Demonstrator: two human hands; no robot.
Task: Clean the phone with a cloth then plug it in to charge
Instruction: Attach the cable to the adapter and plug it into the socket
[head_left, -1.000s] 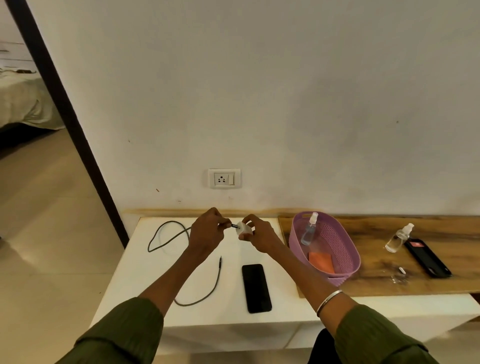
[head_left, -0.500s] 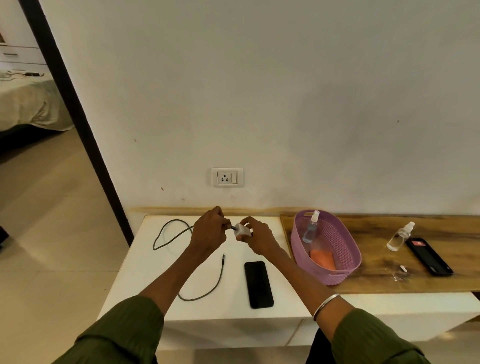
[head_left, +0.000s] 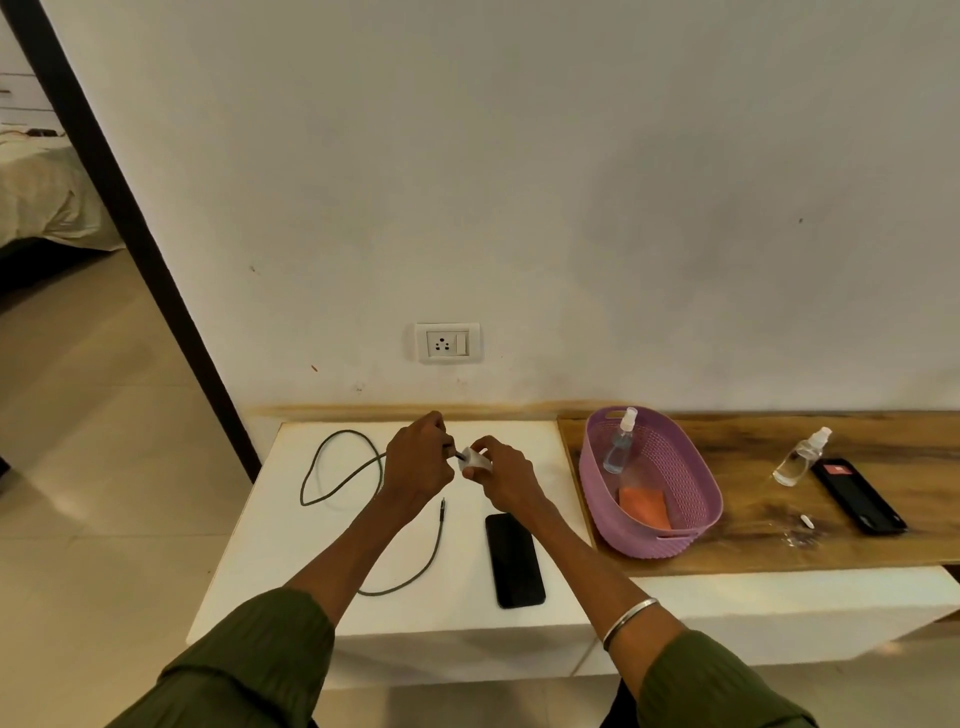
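Note:
A black phone (head_left: 514, 560) lies screen up on the white table (head_left: 260, 571), below my hands. My left hand (head_left: 418, 462) pinches one plug end of the dark charging cable (head_left: 332, 480). My right hand (head_left: 501, 473) grips the white charger adapter (head_left: 475, 460), and the plug tip touches the adapter. The cable loops left on the table, and its free end (head_left: 442, 504) rests near the phone. An orange cloth (head_left: 644, 506) lies inside the purple basket (head_left: 691, 535). A white wall socket (head_left: 448, 343) sits above the table.
A spray bottle (head_left: 621, 441) stands in the basket. On the wooden shelf (head_left: 753, 551) at right lie a second spray bottle (head_left: 800, 457), a black phone case (head_left: 860, 496) and a small white cap (head_left: 807, 520). A dark door frame (head_left: 130, 218) and a bed are at left.
My hands stay together at the adapter and cable plug, with hardly any motion. The view has drifted a little to the left, so the scene sits further right.

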